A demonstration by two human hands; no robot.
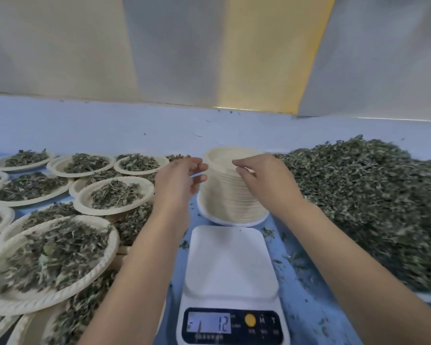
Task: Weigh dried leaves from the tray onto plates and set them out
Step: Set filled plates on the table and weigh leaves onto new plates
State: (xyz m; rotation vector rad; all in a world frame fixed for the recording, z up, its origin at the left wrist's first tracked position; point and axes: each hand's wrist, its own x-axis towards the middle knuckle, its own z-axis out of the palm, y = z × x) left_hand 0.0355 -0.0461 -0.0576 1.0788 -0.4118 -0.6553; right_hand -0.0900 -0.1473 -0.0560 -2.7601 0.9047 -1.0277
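Right grip (264,180) pinches the top of the plate stack (229,195) behind the scale (231,260), left grip (177,180) loosely open beside it, likely freeing 1 plate for leaves (371,195) heaped at the right edge of the table (97,125).

Makeshift herb-portioning workroom, blue-covered table (109,125) against draped pale sheeting (184,46), white digital kitchen scale (231,260), loose heap of dried green leaves (371,195), tall stack of empty cream paper plates (224,195), rows of leaf-filled plates (111,247).
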